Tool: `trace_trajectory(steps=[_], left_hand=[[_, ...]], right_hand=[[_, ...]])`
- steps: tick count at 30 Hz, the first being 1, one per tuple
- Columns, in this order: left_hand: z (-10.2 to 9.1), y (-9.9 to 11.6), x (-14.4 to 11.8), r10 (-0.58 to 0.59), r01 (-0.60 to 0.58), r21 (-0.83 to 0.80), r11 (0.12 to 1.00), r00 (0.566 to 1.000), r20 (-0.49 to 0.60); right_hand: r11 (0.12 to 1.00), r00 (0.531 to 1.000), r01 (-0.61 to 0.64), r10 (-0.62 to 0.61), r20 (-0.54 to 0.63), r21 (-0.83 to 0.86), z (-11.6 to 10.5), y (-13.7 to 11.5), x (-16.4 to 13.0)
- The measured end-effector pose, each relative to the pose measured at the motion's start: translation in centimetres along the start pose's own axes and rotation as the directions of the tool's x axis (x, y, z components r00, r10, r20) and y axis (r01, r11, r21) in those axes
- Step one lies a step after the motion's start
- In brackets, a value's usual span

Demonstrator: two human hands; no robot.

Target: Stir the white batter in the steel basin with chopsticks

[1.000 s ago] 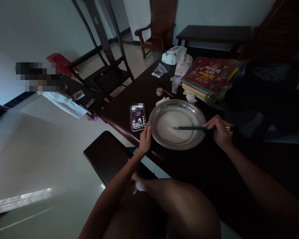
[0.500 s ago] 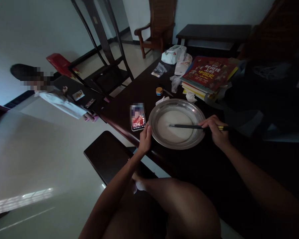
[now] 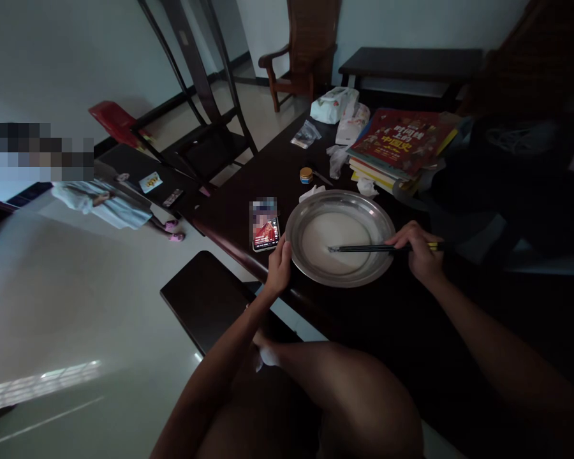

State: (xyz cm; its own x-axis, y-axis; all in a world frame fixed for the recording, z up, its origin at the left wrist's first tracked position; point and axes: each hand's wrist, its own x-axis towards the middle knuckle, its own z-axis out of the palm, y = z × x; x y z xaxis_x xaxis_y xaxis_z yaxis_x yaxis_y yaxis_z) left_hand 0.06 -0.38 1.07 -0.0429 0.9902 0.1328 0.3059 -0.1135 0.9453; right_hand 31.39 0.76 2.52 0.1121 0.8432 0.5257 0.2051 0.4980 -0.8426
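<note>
A wide metal basin [image 3: 310,269] stands on the dark table, with a pale, milky mixture [image 3: 337,233] in its bottom. My left hand [image 3: 279,266] grips the basin's left rim, thumb over the edge and fingers partly hidden beneath. Black chopsticks [image 3: 363,248] with gold-coloured ends are closed in my right hand [image 3: 418,252] at the basin's right side. Their tips dip into the mixture near its middle. A lit phone [image 3: 266,226] lies just left of the basin.
Behind the basin are a stack of books [image 3: 397,143], a small gold-lidded jar [image 3: 306,175], crumpled tissue [image 3: 366,187] and plastic bags [image 3: 335,105]. A dark bench [image 3: 205,299] is beside the table. A person [image 3: 110,201] stands on the left by a low table.
The chopsticks and my right hand have shifted slightly right and toward me. My left hand stays on the rim. The person at left has moved left and turned.
</note>
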Motion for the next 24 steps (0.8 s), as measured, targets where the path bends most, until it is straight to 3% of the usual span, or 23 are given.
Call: trace_trajectory(steps=[3,8,12,16,21,24], left_hand=[[-0.01,-0.09,0.02,0.004,-0.004,-0.002,1.000,1.000,-0.005],[0.03,-0.33,0.07,0.013,-0.013,-0.018,1.000,1.000,0.002],[0.09,-0.47,0.12,0.017,-0.017,-0.030,0.999,1.000,-0.006],[0.10,-0.30,0.09,0.014,-0.014,-0.028,1.000,1.000,-0.003],[0.20,-0.07,0.04,0.009,-0.009,-0.034,0.999,1.000,-0.003],[0.29,-0.10,0.10,0.010,-0.011,-0.030,0.999,1.000,-0.015]], right_hand=[[0.999,0.998,-0.009,0.012,0.057,-0.047,0.02,-0.13,0.01],[1.000,1.000,-0.009,0.009,-0.008,-0.015,-0.04,-0.20,0.01],[0.998,0.997,-0.012,0.017,0.078,-0.064,-0.09,-0.10,0.02],[1.000,1.000,-0.011,0.011,-0.026,-0.002,-0.18,0.18,0.05],[0.998,0.998,-0.010,0.014,0.066,-0.057,-0.11,0.04,0.03],[0.998,1.000,-0.004,0.004,-0.009,-0.056,-0.19,0.02,0.12]])
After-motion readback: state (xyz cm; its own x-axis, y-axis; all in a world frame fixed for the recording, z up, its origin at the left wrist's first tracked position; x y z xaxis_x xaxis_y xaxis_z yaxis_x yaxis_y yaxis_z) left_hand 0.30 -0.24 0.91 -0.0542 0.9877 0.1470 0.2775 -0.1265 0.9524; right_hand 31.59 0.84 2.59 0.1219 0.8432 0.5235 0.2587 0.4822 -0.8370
